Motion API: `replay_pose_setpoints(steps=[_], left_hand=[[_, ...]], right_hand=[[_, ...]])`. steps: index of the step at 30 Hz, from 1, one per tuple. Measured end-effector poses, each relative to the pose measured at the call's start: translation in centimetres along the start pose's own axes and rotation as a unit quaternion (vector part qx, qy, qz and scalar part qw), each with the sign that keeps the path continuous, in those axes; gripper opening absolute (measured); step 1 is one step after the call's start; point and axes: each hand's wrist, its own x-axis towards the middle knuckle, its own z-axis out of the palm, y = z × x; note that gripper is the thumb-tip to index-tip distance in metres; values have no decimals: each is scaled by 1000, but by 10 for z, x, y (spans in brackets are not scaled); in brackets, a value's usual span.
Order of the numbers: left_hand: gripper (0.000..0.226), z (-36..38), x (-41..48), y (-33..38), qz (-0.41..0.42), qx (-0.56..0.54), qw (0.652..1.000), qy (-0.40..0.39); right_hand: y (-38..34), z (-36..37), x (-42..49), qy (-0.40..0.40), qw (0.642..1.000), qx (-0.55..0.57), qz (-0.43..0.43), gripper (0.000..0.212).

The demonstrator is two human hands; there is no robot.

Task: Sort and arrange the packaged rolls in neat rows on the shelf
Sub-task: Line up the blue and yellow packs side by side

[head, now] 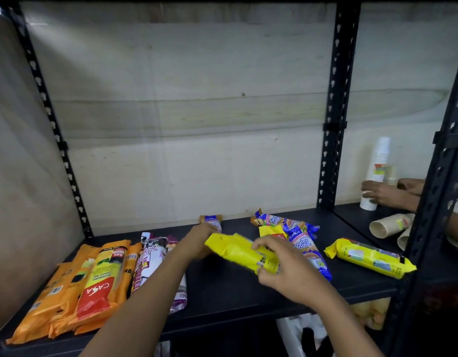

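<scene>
Hanging over the shelf (235, 289), the yellow roll (235, 249) spanned both grips. The left grip (198, 239) clasped one end; the right grip (282, 266) pinched the other.

The yellow pack (238, 249) is thin plastic film, glossy and crinkled; the second yellow roll (369, 257), right of it, has the same shiny film, pulled smoother. The blue packs (304, 243) just behind it are glossy printed plastic with creased ends. The orange packs (68, 287), far to its left, are slick plastic that catches the light, and the white-and-purple pack (150, 256) nearer on that side is glossy too. The shelf board (235, 287) beneath it is dark, matt and smooth; the uprights (336, 124) are black punched metal, dull in finish. The back panel (184, 112) behind it looks like pale, matt wood with faint grain. The lying cups (387, 225), far right of it, look like matt paper.
</scene>
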Motion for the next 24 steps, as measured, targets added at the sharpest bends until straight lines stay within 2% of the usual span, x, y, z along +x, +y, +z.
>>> replay_pose_setpoints(steps=[4, 9, 12, 17, 20, 24], left_hand=[[43, 7, -25, 7, 18, 13, 1000, 13], [43, 18, -58, 19, 25, -22, 999, 41], [43, 24, -76, 28, 27, -42, 997, 58], [42, 34, -99, 29, 34, -46, 994, 93], [42, 35, -106, 26, 34, -45, 993, 103], [43, 33, -109, 23, 37, -46, 994, 92]], right_hand=[[9, -16, 8, 69, 997, 16, 43, 42], [22, -18, 18, 113, 987, 10, 117, 36], [29, -13, 28, 112, 981, 3, 157, 32], [23, 6, 38, 94, 981, -20, 171, 30], [14, 25, 43, 58, 984, -53, 159, 33], [12, 44, 48, 53, 980, -126, 141, 39]])
